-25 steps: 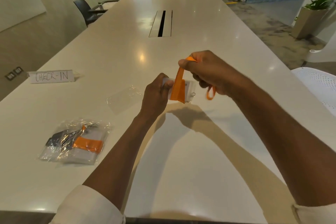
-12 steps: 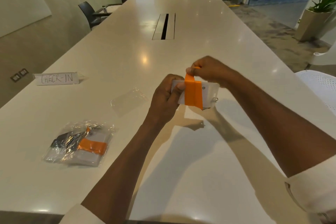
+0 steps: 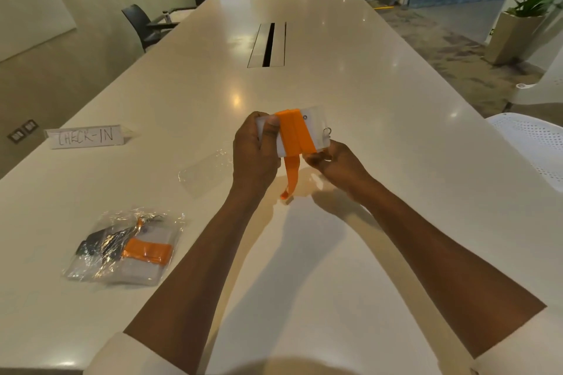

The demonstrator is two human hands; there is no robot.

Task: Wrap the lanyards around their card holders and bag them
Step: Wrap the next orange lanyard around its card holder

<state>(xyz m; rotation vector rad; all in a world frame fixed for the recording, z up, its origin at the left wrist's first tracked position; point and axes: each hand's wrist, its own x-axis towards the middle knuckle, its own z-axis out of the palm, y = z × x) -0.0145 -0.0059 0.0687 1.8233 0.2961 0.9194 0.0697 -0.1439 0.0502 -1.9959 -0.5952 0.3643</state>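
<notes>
Head view: card holder half-wrapped, mid-frame

Left hand (image 3: 256, 149) grips card holder (image 3: 316, 128) above the surface (image 3: 335, 253). Orange lanyard (image 3: 294, 134) bands it, tail hanging. Right hand (image 3: 335, 161) apparently pinches its lower corner. Filled bag (image 3: 122, 250) lower left.

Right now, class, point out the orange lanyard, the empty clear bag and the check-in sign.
orange lanyard (image 3: 294, 132): head view, on the band wrapped across the card holder.
empty clear bag (image 3: 204, 172): head view, on its flat middle.
check-in sign (image 3: 86, 136): head view, on the handwritten lettering.
</notes>
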